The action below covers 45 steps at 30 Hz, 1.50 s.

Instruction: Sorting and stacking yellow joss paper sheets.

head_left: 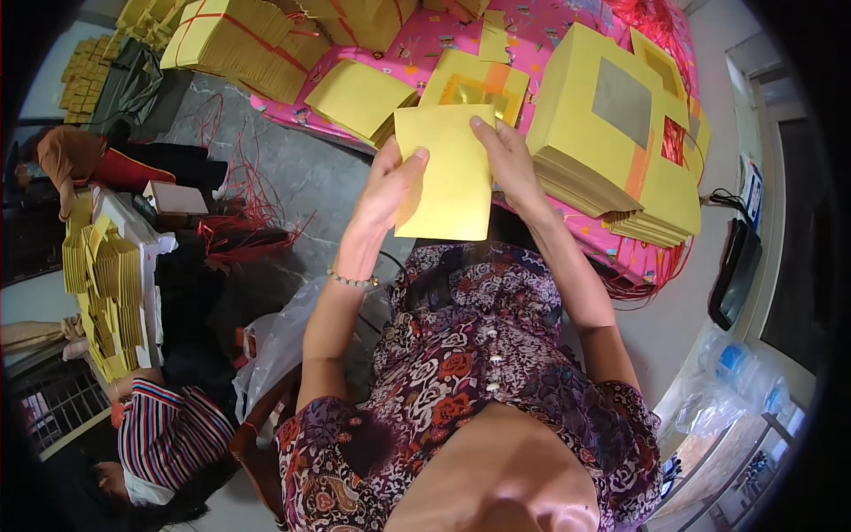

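Holding a yellow paper sheet point(448, 173) — left hand point(390, 186) fingers clamped on its edge, right hand point(510, 160) fingers pinching the top.

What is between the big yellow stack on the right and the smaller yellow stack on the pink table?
In the head view, a loose yellow sheet with a gold and orange square lies between the big stack and the smaller stack.

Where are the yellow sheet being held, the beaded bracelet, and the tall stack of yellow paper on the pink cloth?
yellow sheet point(452, 177), head view, middle of its blank face.
beaded bracelet point(353, 281), head view, beads across the left wrist.
tall stack of yellow paper point(581, 115), head view, yellow top sheet, left of the grey square.
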{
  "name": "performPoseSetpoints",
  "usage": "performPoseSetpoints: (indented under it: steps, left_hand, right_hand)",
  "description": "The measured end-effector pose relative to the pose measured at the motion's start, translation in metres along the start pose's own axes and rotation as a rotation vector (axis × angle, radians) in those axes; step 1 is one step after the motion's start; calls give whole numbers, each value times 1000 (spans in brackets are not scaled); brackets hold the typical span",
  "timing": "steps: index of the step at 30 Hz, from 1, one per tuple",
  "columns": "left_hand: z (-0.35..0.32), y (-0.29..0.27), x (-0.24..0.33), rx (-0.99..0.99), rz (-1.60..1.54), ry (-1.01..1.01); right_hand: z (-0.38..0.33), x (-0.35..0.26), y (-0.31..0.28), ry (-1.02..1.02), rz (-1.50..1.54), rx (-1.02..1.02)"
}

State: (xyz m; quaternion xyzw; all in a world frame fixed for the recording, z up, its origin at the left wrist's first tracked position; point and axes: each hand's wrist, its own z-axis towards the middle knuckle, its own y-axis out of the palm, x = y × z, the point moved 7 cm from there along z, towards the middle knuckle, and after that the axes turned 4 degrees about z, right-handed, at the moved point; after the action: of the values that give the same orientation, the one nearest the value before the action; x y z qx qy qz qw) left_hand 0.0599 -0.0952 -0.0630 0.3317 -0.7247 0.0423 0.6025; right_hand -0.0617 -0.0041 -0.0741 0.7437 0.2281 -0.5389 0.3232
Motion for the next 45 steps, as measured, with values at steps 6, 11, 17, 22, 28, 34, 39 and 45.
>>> performPoseSetpoints:
  steps: [6,11,17,22,28,34,39,45]
  left_hand:
    - [-1,-6,-9,-18,-20,13]
    - [-4,-9,-2,12,-63,47]
    - [-6,-14,-14,7,-23,14]
    - [-5,-16,-9,50,-56,44]
    - [-4,-23,-5,81,-38,62]
    - [-3,-25,-3,130,8,131]
    - [-3,-29,4,166,-27,160]
    - [-10,-35,4,248,69,258]
  right_hand:
    - [2,5,-7,-61,-91,-5]
    - [-22,5,2,-16,-126,-117]
    - [-32,15,2,95,-156,-141]
    - [-43,27,3,219,-273,-271]
    - [-49,17,9,181,-182,-256]
    - [-52,26,6,169,-208,-280]
    - [-63,29,6,247,-208,-276]
    - [-59,26,3,262,-279,-317]
